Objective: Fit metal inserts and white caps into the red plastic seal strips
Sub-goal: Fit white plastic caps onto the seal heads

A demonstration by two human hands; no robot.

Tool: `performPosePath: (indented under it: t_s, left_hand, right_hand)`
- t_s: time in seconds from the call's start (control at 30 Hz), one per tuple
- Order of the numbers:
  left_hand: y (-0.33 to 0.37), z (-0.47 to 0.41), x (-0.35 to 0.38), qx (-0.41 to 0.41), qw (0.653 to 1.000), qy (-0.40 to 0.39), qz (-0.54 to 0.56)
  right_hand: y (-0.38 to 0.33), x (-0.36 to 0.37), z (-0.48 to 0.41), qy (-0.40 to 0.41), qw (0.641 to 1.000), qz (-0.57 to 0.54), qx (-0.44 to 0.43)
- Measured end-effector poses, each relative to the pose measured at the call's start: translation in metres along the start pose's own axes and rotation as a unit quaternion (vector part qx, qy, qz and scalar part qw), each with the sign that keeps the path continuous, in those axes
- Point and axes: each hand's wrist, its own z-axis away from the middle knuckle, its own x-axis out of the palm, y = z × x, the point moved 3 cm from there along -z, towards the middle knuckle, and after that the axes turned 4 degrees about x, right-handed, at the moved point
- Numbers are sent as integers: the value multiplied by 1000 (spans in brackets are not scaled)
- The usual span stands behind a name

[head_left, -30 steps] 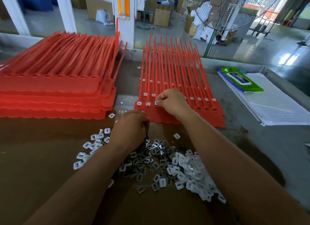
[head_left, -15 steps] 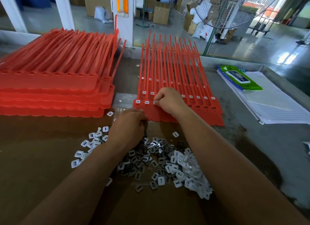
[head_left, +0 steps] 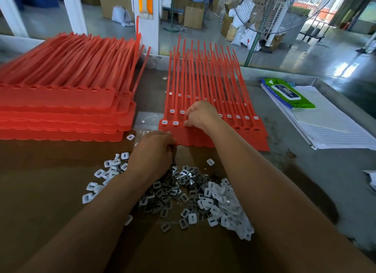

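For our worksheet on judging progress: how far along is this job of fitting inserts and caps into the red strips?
Done: two white caps sit in the leftmost slots of the front sheet; the sheet behind shows a row of caps. In hand: the right hand works at the third slot, the left hand reaches into the loose pile. Left: the front sheet's remaining open slots and the red stack with empty slots.

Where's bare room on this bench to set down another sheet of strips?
Widest free patch: the brown board left of the cap pile, in front of the red stack. Also bare: grey bench right of the strip sheet, in front of the papers. Crowded: the middle, with the pile, left hand and right hand.
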Motion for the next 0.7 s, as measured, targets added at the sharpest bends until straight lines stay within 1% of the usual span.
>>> performPosePath:
  t_s: [0.13,0.23,0.37,0.47,0.7]
  left_hand:
    - [0,0,0,-6,1000,2,0]
    - [0,0,0,-7,1000,-4,-2]
    - [0,0,0,-11,1000,-4,-3]
    - [0,0,0,-5,1000,-3,-7]
    - [1,0,-2,1,1000,-6,-10]
  right_hand:
    - [-4,-1,-4,-20,998,64,7]
    - [-3,0,-4,-16,998,61,4]
    - [1,1,-4,-1,1000,-5,14]
    - [5,1,-1,7,996,-85,19]
    - [11,6,7,33,991,-131,-18]
